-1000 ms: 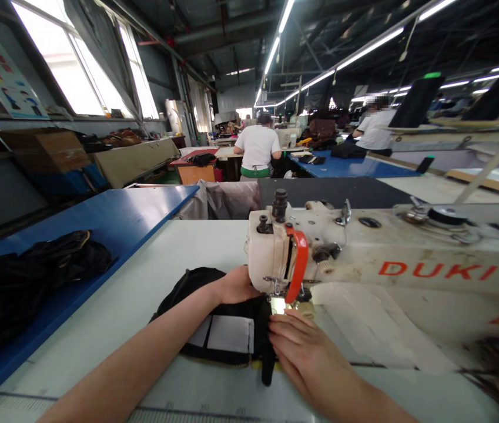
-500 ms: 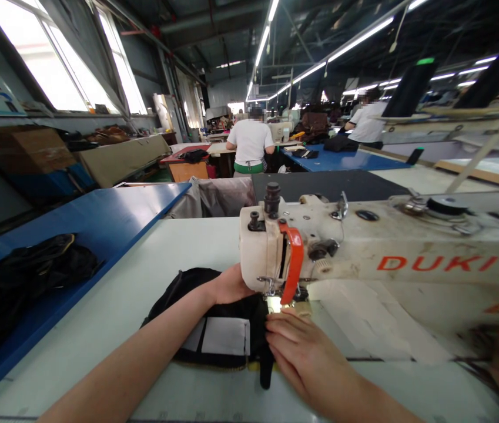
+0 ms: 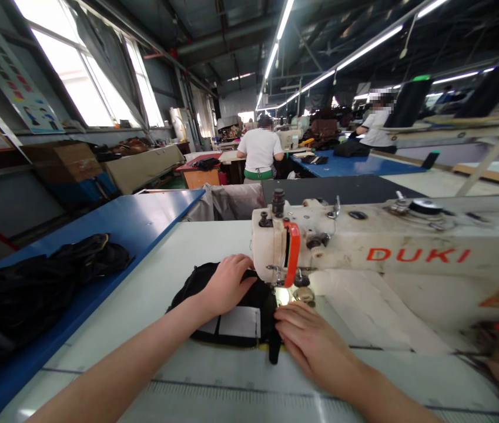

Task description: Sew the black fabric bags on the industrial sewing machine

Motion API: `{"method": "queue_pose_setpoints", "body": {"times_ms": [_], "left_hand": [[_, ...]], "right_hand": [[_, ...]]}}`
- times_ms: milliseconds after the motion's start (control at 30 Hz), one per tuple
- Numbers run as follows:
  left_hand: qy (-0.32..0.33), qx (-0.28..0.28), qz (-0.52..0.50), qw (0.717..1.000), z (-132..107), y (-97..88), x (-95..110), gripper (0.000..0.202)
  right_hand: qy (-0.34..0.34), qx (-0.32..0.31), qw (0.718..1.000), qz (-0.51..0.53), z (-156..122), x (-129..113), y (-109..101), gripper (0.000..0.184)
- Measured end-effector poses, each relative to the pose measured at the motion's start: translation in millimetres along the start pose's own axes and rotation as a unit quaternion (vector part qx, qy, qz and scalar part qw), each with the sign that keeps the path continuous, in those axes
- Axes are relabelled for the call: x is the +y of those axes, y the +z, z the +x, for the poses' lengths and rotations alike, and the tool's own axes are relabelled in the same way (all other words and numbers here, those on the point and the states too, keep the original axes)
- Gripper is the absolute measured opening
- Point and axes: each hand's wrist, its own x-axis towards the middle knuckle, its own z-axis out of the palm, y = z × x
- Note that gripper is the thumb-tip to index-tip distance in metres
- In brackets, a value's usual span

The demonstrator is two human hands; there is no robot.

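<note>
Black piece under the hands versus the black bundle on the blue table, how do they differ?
The black piece lies fairly flat on the pale table; the black bundle is crumpled on the blue table. The black piece shows a pale patch; none shows on the black bundle. The left hand rests on the black piece, while no hand touches the black bundle. Both look like dark fabric.

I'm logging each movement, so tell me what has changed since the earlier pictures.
The left grip has drawn back, to the left, from the sewing machine's head; its thumb and fingers, hidden behind the head before, now show over the black piece. I can't tell whether it let anything go. The right grip stays at the piece's right edge, and the white patch still faces up.
</note>
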Motion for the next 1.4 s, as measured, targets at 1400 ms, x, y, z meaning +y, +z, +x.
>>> {"method": "queue_pose_setpoints", "body": {"times_ms": [1400], "left_hand": [[0.152,0.072,0.116,0.979,-52.2,39.4,40.6,0.022]], "right_hand": [[0.009,-0.041,0.999,-0.007,-7.4,-10.1,-6.9,0.023]]}}
